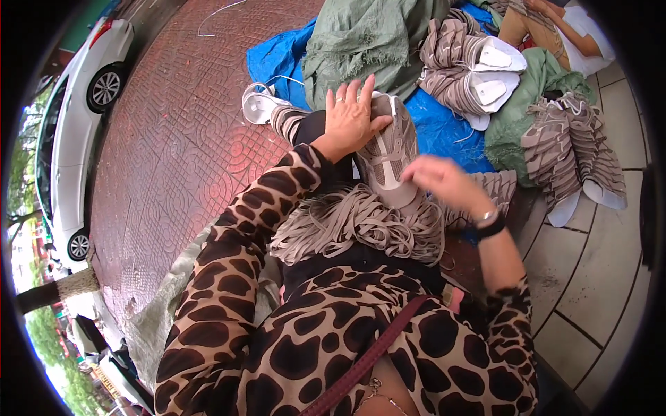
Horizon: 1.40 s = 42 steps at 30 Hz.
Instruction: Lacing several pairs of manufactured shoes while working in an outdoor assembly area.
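My left hand (350,118) lies flat on the toe end of a taupe sneaker (392,156) that rests on my lap, pressing it down. My right hand (444,182) is at the shoe's tongue, fingers pinched together around the lace area; whether a lace is between them I cannot tell. A thick bundle of beige flat shoelaces (354,225) lies across my lap just below the shoe. A black watch sits on my right wrist.
More taupe sneakers lie stacked on a blue tarp (277,55), at top centre (472,66) and at the right (569,149). Green sacks (361,38) are heaped behind. Another person (555,28) sits at top right. A white car (76,111) is parked beside the red paving at left.
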Available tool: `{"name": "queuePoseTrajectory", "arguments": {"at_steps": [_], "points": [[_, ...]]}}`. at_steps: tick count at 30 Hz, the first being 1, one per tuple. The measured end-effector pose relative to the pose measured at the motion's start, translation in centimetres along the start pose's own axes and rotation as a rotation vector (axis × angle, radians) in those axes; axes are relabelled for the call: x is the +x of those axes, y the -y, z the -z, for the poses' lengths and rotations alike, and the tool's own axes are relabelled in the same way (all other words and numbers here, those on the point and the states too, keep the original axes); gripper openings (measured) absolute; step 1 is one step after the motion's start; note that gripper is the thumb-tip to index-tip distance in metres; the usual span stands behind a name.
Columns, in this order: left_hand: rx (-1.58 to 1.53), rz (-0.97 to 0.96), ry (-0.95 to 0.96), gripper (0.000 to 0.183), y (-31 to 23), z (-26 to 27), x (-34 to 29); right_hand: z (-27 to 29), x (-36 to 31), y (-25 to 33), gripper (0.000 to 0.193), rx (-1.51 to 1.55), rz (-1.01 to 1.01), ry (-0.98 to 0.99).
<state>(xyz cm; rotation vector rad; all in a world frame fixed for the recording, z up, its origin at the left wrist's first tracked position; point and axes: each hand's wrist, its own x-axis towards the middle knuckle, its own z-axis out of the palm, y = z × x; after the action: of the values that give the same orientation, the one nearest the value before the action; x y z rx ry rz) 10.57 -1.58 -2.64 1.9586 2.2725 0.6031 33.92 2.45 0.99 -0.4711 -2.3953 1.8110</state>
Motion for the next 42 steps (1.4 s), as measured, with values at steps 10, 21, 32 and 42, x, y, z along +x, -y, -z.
{"name": "queuePoseTrajectory", "arguments": {"at_steps": [10,21,32,42], "points": [[0.145,-0.198,0.082,0.065,-2.8,-0.7,-2.0,3.1,13.5,-7.8,0.036,-0.073,0.208,-0.718],[-0.005,-0.267,0.144,0.058,-1.7,-1.7,-1.5,2.9,14.1,-6.4,0.036,-0.054,0.248,-0.854],[-0.486,-0.131,0.014,0.055,0.7,5.1,-2.7,2.5,8.6,-3.3,0.021,-0.641,0.504,-0.775],[-0.399,-0.254,0.584,0.030,-1.5,8.7,-15.0,-1.3,-7.7,-4.0,0.025,0.091,-0.399,-0.232]]}}
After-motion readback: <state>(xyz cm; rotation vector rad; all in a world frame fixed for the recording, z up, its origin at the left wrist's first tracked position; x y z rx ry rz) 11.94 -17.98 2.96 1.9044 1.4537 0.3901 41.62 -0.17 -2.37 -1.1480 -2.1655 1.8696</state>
